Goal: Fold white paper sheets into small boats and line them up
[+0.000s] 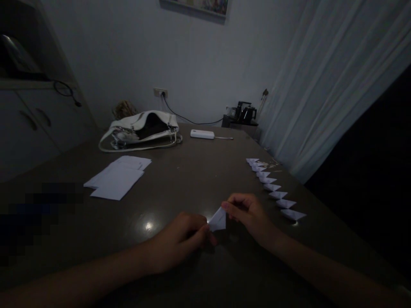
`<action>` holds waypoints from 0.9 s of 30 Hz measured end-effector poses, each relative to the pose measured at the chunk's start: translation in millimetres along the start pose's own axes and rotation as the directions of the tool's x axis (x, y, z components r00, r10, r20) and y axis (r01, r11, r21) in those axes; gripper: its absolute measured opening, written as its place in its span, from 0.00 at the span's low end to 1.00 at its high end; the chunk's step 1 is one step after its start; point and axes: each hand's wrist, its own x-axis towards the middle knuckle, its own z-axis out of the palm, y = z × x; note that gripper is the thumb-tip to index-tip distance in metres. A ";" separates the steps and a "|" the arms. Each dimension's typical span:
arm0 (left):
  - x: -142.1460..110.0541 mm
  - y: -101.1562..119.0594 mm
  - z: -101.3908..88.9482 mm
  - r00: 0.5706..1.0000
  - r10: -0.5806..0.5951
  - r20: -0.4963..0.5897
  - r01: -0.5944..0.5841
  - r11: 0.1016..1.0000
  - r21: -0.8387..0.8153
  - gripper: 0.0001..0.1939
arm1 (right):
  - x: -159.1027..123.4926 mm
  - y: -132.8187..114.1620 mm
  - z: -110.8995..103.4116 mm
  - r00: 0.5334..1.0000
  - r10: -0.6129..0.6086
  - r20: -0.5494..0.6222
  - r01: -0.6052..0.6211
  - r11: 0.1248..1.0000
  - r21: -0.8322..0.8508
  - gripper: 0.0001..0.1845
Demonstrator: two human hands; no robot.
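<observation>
A small folded piece of white paper is held just above the dark table, between my two hands. My left hand pinches its lower left corner between thumb and fingers. At the upper right corner, the thumb and fingertips of my right hand grip the same paper. Several folded paper boats stand in a slanting row to the right of my hands. Over on the left lies a loose stack of white paper sheets.
A white handbag sits open at the back left of the table. Near the far edge lies a white power bank with a short cable. Behind the table stands a black kettle. A pale curtain hangs along the right.
</observation>
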 end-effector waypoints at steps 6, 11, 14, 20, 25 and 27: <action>0.4 0.3 2.9 1.000 0.013 0.006 -0.013 0.996 0.090 0.23 | -4.6 -0.9 1.2 0.988 -0.066 0.137 0.068 0.998 -0.012 0.17; 0.9 -2.3 4.3 0.997 0.079 0.000 -0.078 0.984 0.162 0.22 | -9.3 -2.6 5.7 0.971 -0.101 0.217 0.121 0.990 -0.078 0.18; 1.0 -2.9 4.5 0.998 0.067 0.000 -0.066 0.983 0.172 0.21 | -9.2 -1.8 6.0 0.971 -0.102 0.214 0.126 0.987 -0.101 0.19; 1.2 -1.6 5.2 0.999 0.045 -0.029 -0.041 0.989 0.142 0.22 | -8.6 0.5 6.1 0.976 -0.089 0.199 0.107 0.991 -0.081 0.18; 0.7 1.1 4.1 0.999 0.002 -0.044 0.003 0.994 0.109 0.21 | -5.0 2.8 5.0 0.985 -0.066 0.157 0.075 0.996 -0.049 0.18; 0.7 1.3 2.6 0.998 -0.037 -0.049 0.040 0.997 0.068 0.22 | -2.5 4.7 4.2 0.990 -0.059 0.125 0.061 0.998 -0.012 0.19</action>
